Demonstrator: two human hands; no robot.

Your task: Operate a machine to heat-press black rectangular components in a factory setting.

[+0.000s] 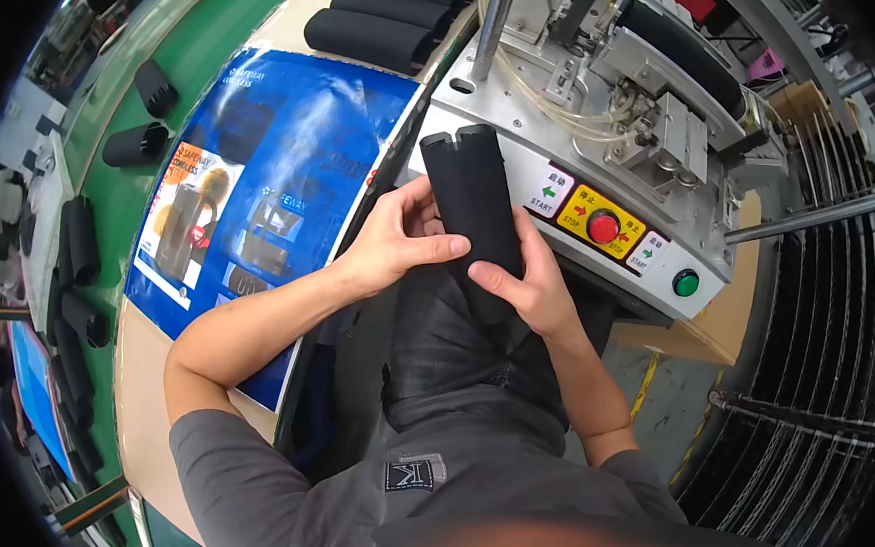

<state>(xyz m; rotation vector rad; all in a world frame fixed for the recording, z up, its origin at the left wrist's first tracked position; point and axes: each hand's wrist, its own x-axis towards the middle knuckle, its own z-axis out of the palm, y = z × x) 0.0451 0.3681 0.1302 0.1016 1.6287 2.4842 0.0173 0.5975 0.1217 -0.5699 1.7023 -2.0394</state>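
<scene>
A black, soft-looking sleeve-shaped piece [477, 196] is held between my two hands above my lap, in front of a machine. Its far end is split by a notch, with rounded edges on both sides. My left hand [407, 234] is closed round its left side, thumb lying across the top and fingers partly behind it. From the right, my right hand [534, 284] grips the same piece, its thumb pressed on the near part and the other fingers mostly hidden behind. The near end blends into my dark trousers, so its outline there is hard to see.
Ahead right stands the metal machine [508, 102] with a red button [603, 226], a green button [685, 283] and upright posts. Several similar black pieces [377, 31] lie stacked beyond a blue printed sheet [295, 144]. More lie on a green belt [206, 44]. A wire rack [804, 336] stands right.
</scene>
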